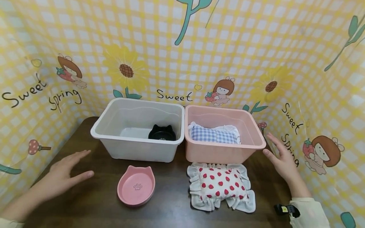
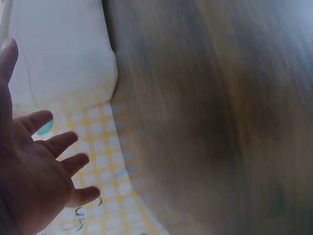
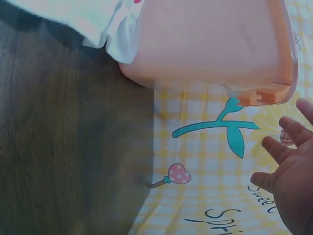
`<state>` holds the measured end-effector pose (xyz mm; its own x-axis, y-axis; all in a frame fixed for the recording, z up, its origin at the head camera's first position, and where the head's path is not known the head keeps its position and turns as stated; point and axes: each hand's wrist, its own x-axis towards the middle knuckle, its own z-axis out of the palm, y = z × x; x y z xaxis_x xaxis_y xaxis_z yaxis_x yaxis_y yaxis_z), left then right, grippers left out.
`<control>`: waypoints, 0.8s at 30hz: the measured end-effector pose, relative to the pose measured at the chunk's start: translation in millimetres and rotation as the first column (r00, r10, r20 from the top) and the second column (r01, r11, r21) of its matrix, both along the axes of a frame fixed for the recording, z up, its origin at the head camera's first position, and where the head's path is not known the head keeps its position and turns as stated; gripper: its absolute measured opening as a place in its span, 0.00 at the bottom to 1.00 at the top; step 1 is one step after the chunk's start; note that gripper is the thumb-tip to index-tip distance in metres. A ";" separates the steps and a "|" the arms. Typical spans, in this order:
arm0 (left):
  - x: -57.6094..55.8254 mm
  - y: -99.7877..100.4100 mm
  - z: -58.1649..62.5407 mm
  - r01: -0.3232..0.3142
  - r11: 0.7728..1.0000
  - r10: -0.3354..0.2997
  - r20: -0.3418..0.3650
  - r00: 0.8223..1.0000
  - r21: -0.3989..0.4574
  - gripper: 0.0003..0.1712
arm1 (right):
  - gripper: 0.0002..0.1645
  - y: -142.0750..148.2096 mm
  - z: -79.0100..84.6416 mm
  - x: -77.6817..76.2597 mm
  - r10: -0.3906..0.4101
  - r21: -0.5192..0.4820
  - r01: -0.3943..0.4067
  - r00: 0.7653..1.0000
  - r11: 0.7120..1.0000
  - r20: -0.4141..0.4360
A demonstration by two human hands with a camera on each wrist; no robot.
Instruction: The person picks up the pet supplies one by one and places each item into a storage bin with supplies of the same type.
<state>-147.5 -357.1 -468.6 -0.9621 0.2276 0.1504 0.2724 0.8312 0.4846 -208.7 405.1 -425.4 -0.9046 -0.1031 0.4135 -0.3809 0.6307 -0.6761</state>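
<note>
My left hand point(image 1: 64, 171) is held with straight, spread fingers to the left of a pink cat-shaped dish point(image 1: 137, 186) with a paw print, holding nothing. On the other side, my right hand point(image 1: 282, 160) has its fingers extended beside the right end of a pink bin point(image 1: 225, 154), with nothing in its grasp. In front of that bin lies a white ruffled pillow point(image 1: 220, 183) printed with strawberries. Inside the pink bin is a blue checked pillow point(image 1: 211, 134) with white ruffles. A black cat-shaped dish point(image 1: 162, 132) sits in the right part of a white bin point(image 1: 139, 149).
Both bins stand side by side at the back of the dark wooden table point(image 1: 168, 202). A yellow checked cloth point(image 1: 171, 63) with flowers and figures surrounds the table behind and at the sides. A black band point(image 1: 287, 210) is on the right wrist.
</note>
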 end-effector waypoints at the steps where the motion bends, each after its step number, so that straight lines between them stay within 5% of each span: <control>1: -0.8 4.0 0.8 0.002 1.000 -0.003 0.024 1.000 0.027 0.47 | 0.38 -0.3 -0.8 -1.2 0.000 -0.010 0.000 1.000 1.000 -0.009; 5: -5.6 20.9 1.2 0.022 0.993 -0.032 0.084 0.996 0.114 0.40 | 0.33 -1.1 -5.2 -6.6 -0.010 -0.051 0.008 0.999 0.999 -0.046; 12: -12.9 50.3 -6.4 0.045 0.981 -0.060 0.075 0.995 0.188 0.31 | 0.26 -5.4 -6.1 -14.6 -0.006 -0.095 0.001 0.998 0.995 -0.059; 24: -23.3 83.2 -24.3 0.095 0.955 -0.133 0.119 0.984 0.282 0.32 | 0.17 -18.1 -13.1 -19.7 0.051 -0.211 -0.064 0.996 0.975 -0.067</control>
<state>-170.7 -273.9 -492.9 -0.9476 0.3056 0.0930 0.2740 0.6281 0.7283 -228.4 387.0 -438.5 -0.8724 -0.0580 0.4854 -0.4567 0.4507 -0.7670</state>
